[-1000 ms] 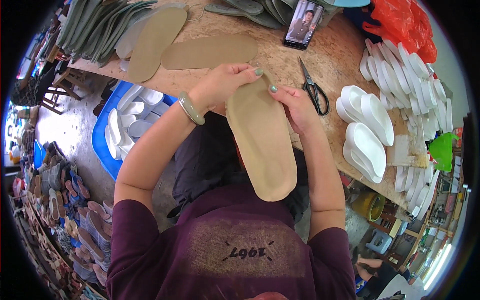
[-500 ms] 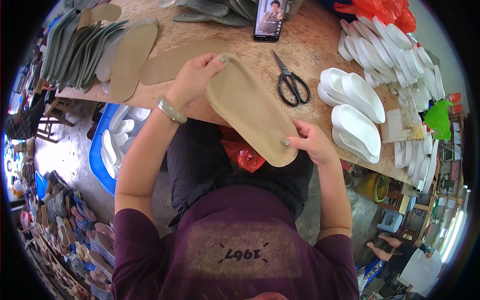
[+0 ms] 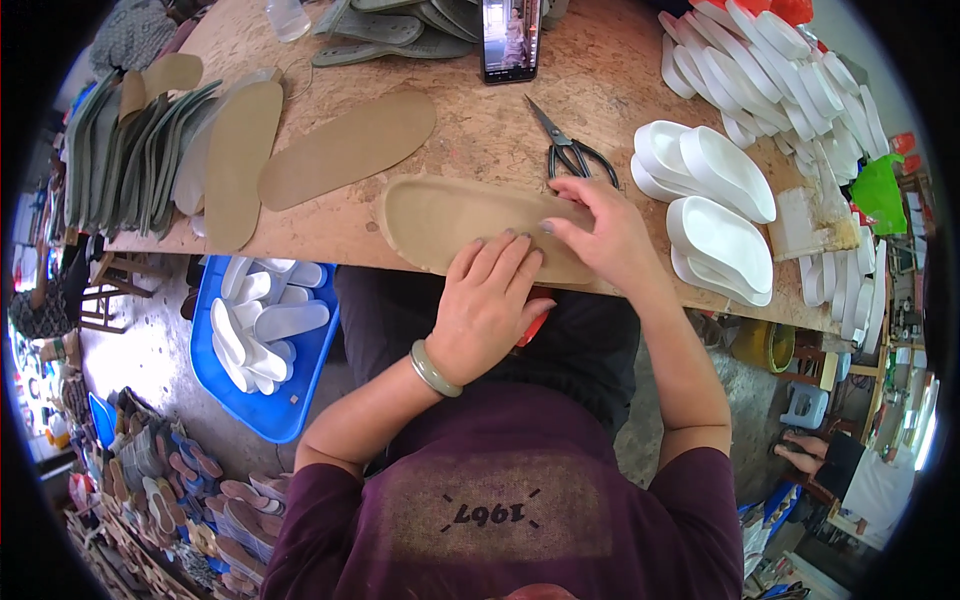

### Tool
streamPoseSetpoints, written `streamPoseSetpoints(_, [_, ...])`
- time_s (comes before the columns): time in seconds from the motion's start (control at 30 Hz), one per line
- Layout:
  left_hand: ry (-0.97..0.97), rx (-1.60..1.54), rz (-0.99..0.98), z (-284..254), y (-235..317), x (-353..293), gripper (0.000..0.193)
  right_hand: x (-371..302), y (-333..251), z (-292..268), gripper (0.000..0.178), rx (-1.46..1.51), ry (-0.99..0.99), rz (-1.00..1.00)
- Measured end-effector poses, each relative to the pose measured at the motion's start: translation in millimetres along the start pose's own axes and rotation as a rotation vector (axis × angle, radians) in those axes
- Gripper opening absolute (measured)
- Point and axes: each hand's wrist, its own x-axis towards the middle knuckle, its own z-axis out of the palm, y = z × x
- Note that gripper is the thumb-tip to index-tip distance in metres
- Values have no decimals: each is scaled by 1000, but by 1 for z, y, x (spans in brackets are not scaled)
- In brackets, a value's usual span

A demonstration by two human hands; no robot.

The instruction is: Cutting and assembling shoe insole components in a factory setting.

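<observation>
Insole, one, tan, with a raised rim [image 3: 435,210]: laid lengthwise along the near edge of the wooden table [image 3: 470,140], toe and heel pointing left and right.

Left hand [image 3: 485,305], palm down: fingers stretched out and lying close together on the near side of the insole, pressing or merely resting (I cannot tell which from where I stand). Pale bangle [image 3: 434,370] on its wrist.

Right hand [image 3: 605,238]: over the insole's right end, thumb and forefinger spread apart; whether it grips the edge, I cannot tell.

Scissors, black-handled [image 3: 567,148]: just beyond the right hand, blades pointing far and left.

Flat tan piece [image 3: 350,150]: left of and beyond the insole. A second tan piece [image 3: 242,170]: farther left, against a row of grey soles [image 3: 140,160].

Phone [image 3: 511,42]: far side, screen lit.

White shoe forms [image 3: 720,245]: right of the right hand, nested in two groups; a larger pile [image 3: 770,75] lies far right.

Blue tub [image 3: 285,425]: below the table at left, holding white forms [image 3: 260,330].
</observation>
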Motion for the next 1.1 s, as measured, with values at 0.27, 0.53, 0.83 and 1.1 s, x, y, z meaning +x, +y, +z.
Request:
streamPoseSetpoints(0.27, [72,107,9,12,-9,-5,48,10,-12,14,44,-89,3,77])
streamPoseSetpoints(0.53, [92,86,10,15,-13,-8,46,1,-4,-8,57,50,-73,159])
streamPoseSetpoints(0.83, [107,120,13,18,-13,-7,46,27,-19,14,60,-71,-52,109])
streamPoseSetpoints(1.1, [110,127,17,16,-12,-7,45,6,-5,0,56,-114,15,134])
